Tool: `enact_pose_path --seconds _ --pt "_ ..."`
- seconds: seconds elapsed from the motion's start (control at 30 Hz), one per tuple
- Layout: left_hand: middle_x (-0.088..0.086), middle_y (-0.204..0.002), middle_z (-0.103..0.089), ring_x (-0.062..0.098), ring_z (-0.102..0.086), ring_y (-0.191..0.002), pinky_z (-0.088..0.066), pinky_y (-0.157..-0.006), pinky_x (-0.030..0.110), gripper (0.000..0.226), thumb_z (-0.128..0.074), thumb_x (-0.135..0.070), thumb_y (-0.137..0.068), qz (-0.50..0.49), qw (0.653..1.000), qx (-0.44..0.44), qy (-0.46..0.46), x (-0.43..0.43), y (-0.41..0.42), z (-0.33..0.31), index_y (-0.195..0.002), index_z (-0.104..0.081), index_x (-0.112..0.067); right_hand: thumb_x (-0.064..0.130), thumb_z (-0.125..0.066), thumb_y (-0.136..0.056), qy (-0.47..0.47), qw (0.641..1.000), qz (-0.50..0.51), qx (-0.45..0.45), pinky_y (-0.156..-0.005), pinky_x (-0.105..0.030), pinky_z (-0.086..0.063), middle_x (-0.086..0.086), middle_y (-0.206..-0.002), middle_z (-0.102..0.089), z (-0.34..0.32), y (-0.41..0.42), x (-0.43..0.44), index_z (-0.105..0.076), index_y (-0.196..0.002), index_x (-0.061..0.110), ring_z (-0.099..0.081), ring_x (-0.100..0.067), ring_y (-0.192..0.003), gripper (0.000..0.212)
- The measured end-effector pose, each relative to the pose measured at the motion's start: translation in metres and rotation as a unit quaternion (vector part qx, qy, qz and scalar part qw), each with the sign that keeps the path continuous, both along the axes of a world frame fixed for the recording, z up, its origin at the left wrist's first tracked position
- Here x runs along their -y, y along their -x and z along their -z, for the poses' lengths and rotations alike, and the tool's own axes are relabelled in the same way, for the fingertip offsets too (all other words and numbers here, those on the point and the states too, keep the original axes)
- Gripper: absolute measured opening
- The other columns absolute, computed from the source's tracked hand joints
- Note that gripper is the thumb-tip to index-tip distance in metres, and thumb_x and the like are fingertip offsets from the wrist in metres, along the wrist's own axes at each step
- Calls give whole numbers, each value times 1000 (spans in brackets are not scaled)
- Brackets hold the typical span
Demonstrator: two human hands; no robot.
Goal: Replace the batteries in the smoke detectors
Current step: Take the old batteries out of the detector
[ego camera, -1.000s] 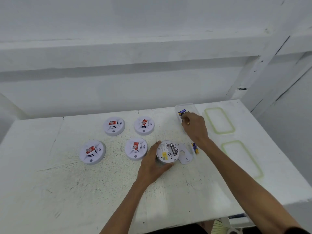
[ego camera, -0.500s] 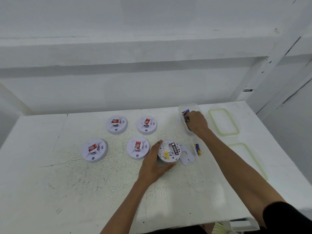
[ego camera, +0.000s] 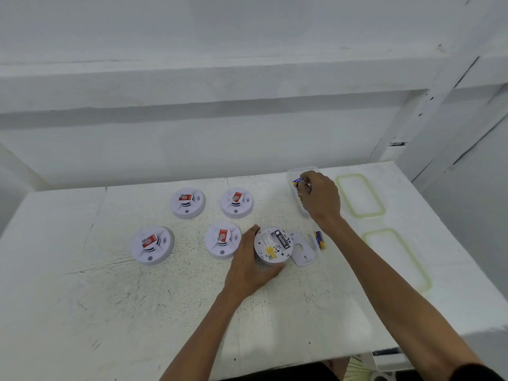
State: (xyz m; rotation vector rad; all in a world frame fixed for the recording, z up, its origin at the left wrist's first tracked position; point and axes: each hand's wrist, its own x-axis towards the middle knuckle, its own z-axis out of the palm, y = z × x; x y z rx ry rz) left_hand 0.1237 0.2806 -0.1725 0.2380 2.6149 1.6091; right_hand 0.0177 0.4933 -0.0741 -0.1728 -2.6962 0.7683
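While the left hand (ego camera: 248,264) grips the rim of the opened smoke detector (ego camera: 272,246), this detector lies face down near the middle of the white counter (ego camera: 110,312), with its battery slot turned up. Whether a cell sits in the slot I cannot tell. Its round back cover (ego camera: 302,251) lies flat just beside it on the right, and a loose battery (ego camera: 319,240) lies on the counter next to the cover.

The right hand (ego camera: 323,198) reaches into a clear plastic box (ego camera: 292,174) at the far side of the counter, and its curled fingertips pinch a blue-and-yellow battery (ego camera: 297,182) there. The two hands are well apart.

Four closed smoke detectors with red stickers stand face up to the left: two in the far row (ego camera: 188,202) (ego camera: 236,202) and two in the near row (ego camera: 152,245) (ego camera: 222,240), the last one just beside the left hand. Two green-rimmed lids (ego camera: 359,195) (ego camera: 395,259) lie flat at the right of the counter.
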Motion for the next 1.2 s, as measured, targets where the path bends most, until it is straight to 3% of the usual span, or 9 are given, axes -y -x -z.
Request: enact_pose_path --seconds 0.07,0.2,0.37,0.53,0.73,0.83,0.9,1.03,1.2 --pt "-13 -155 -40 6 -38 -144 -42 -116 38 113 -84 -63 -67 10 1000 9 4 2 -1 0 -156 -24 -26 21 -61 -94 75 997 -8 -21 -75 -33 -53 2 -95 -72 -7 -13 13 -65 -111 17 -64 -17 -84 18" --pt "-16 -156 -36 -1 -32 -145 -39 -118 40 95 -75 -28 -76 44 998 -19 30 5 -3 0 -155 -24 -30 23 -65 -92 155 987 -37 -13 -72 -27 -53 14 -74 -70 -14 -43 41 -63 -103 21 -64 -7 -74 12" --pt "-1 -148 -34 18 -33 -143 -37 -116 39 90 -73 -32 -77 40 993 -93 57 7 -4 0 -152 -29 -10 30 -70 -88 136 989 -26 56 -70 -26 -55 12 -78 -69 1 -73 58 -65 -94 20 -65 -6 -72 13" --pt "5 -164 -25 20 -19 -154 -27 -124 42 96 -67 -47 -83 70 990 -102 71 8 -4 2 -158 -19 -10 31 -68 -91 113 990 20 81 -61 -10 -40 7 -84 -68 17 -91 63 -65 -97 16 -62 -8 -76 17" --pt "3 -154 -42 20 -41 -144 -42 -112 50 92 -77 -44 -81 65 991 -102 55 8 -4 8 -154 -28 -16 30 -65 -94 135 988 32 71 -72 -27 -56 1 -91 -70 31 -98 68 -61 -98 15 -66 -13 -83 16" --pt "4 -152 -40 21 -41 -143 -44 -111 45 98 -82 -50 -76 51 992 -102 61 8 -3 10 -151 -33 -9 29 -65 -94 140 987 26 70 -72 -27 -55 1 -92 -68 37 -100 70 -60 -97 15 -64 -15 -85 16" --pt "3 -152 -39 20 -39 -144 -44 -113 43 103 -84 -52 -74 47 993 -92 55 7 -2 11 -152 -32 -8 28 -65 -94 127 989 25 67 -67 -16 -46 0 -93 -63 39 -101 71 -59 -96 12 -59 -15 -85 17" --pt "-9 -158 -38 5 -39 -144 -43 -114 32 105 -83 -52 -75 58 997 -37 20 6 -3 8 -156 -25 -21 30 -63 -95 105 991 32 82 -59 -9 -34 -2 -96 -57 43 -103 72 -58 -98 10 -53 -14 -86 21" --pt "-17 -152 -43 -4 -40 -139 -37 -112 15 99 -83 -54 -71 39 999 -8 -9 7 -4 8 -152 -31 -29 31 -58 -98 89 993 13 70 -68 -19 -48 -2 -96 -62 55 -104 80 -59 -99 12 -59 -16 -86 19"
